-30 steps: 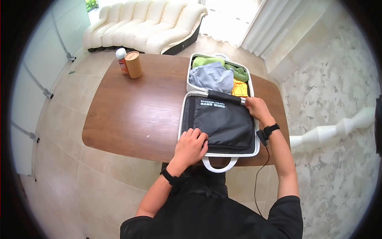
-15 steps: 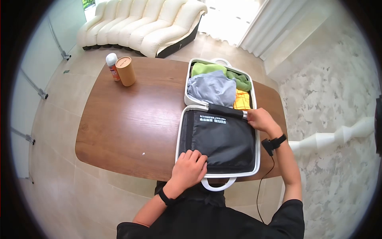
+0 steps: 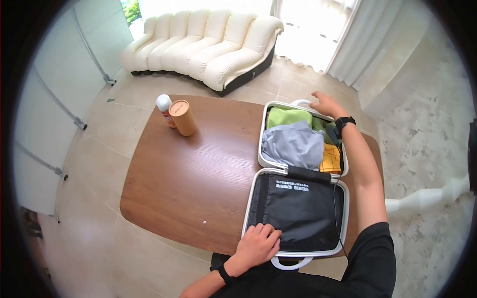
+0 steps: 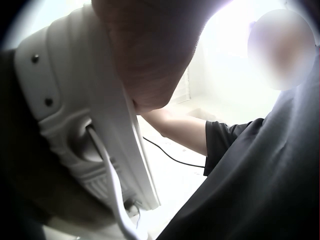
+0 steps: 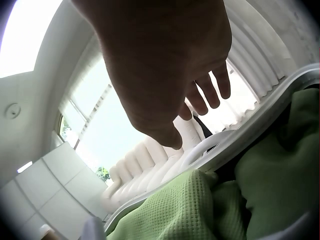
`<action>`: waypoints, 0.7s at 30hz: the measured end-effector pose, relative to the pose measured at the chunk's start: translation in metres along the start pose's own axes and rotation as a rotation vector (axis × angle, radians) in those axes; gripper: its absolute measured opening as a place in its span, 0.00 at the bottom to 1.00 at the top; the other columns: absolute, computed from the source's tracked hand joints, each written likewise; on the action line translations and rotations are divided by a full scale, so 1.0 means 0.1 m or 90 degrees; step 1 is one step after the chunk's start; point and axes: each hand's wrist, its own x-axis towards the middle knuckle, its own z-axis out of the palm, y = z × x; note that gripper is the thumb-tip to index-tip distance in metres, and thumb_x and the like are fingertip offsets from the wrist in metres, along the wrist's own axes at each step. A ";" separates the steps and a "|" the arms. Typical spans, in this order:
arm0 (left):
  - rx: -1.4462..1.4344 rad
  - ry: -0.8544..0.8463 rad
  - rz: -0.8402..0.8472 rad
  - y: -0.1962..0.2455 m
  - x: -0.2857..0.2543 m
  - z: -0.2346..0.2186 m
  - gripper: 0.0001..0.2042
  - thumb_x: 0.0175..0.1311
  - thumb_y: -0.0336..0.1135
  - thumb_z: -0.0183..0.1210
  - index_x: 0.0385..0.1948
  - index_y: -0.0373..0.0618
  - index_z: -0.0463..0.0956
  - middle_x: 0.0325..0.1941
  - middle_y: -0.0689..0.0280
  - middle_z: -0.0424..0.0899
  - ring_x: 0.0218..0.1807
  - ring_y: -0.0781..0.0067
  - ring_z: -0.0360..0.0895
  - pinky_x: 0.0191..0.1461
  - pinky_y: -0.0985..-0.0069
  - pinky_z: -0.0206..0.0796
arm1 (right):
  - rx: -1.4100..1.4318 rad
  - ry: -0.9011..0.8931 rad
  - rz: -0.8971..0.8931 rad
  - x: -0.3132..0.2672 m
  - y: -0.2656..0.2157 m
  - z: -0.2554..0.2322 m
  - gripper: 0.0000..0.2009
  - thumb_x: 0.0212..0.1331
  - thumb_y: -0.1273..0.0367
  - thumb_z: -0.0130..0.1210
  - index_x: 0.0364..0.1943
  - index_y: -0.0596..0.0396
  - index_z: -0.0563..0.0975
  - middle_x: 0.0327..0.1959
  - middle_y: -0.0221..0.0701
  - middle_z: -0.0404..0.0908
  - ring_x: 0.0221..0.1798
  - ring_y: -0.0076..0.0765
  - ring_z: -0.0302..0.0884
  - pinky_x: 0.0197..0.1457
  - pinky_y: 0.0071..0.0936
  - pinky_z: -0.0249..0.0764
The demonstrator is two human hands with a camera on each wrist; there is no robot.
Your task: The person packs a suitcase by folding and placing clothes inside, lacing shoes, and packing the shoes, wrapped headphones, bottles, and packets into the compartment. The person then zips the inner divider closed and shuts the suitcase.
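Note:
An opened white suitcase (image 3: 346,218) lies flat on the brown table. Its near half shows a black zippered lining (image 3: 303,213); the far half holds a grey garment (image 3: 293,144), light green cloth (image 3: 288,118), dark green cloth (image 5: 280,170) and a yellow-orange piece (image 3: 330,160). My left hand (image 3: 257,246) rests on the near left corner, its bent fingers over the rim onto the lining. Beyond the clothes, my right hand (image 3: 328,105) reaches over the far rim, close to the far white handle (image 5: 202,149). Its fingers are extended and hold nothing.
A white-capped spray can (image 3: 166,110) and a brown cardboard tube (image 3: 183,118) stand at the table's far left. A black cable (image 3: 336,208) runs from my right wrist across the suitcase. Behind the table stands a cream sofa (image 3: 198,44).
My right hand has left the suitcase's right side by the hinge and moved forward to the far rim. My left hand stays on the near corner. The head view has shifted.

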 end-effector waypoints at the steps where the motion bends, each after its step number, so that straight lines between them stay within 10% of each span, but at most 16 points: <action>1: -0.012 -0.001 -0.002 -0.01 0.00 0.00 0.10 0.61 0.37 0.65 0.43 0.50 0.82 0.39 0.67 0.77 0.41 0.64 0.75 0.43 0.67 0.65 | 0.037 -0.085 0.067 0.11 -0.02 0.03 0.32 0.65 0.54 0.61 0.68 0.58 0.73 0.65 0.51 0.79 0.69 0.54 0.75 0.73 0.42 0.67; 4: -0.021 -0.004 -0.014 -0.02 0.00 0.00 0.11 0.61 0.38 0.65 0.43 0.50 0.81 0.39 0.67 0.77 0.41 0.65 0.75 0.43 0.67 0.65 | 0.034 -0.231 0.150 0.34 -0.08 0.17 0.33 0.62 0.53 0.61 0.68 0.58 0.74 0.65 0.51 0.79 0.69 0.53 0.75 0.72 0.41 0.68; 9: -0.016 -0.011 -0.012 -0.02 0.02 -0.01 0.11 0.61 0.38 0.65 0.43 0.51 0.81 0.39 0.68 0.76 0.40 0.66 0.75 0.43 0.68 0.64 | 0.041 -0.151 0.049 0.41 0.08 0.21 0.19 0.61 0.56 0.63 0.42 0.61 0.84 0.41 0.44 0.88 0.46 0.46 0.85 0.53 0.41 0.77; 14: -0.020 -0.024 0.014 -0.06 0.05 -0.08 0.11 0.62 0.38 0.65 0.45 0.51 0.81 0.39 0.67 0.76 0.40 0.65 0.75 0.44 0.67 0.64 | 0.071 -0.089 0.000 0.16 -0.16 -0.14 0.18 0.61 0.56 0.64 0.40 0.59 0.84 0.38 0.45 0.88 0.43 0.47 0.85 0.50 0.41 0.78; 21: -0.262 -0.098 -0.019 -0.10 0.47 -0.29 0.33 0.70 0.45 0.63 0.72 0.39 0.63 0.60 0.50 0.74 0.61 0.51 0.76 0.65 0.62 0.68 | 0.058 0.029 -0.018 -0.32 -0.77 -1.03 0.18 0.62 0.56 0.63 0.42 0.58 0.84 0.39 0.46 0.88 0.45 0.49 0.86 0.51 0.40 0.78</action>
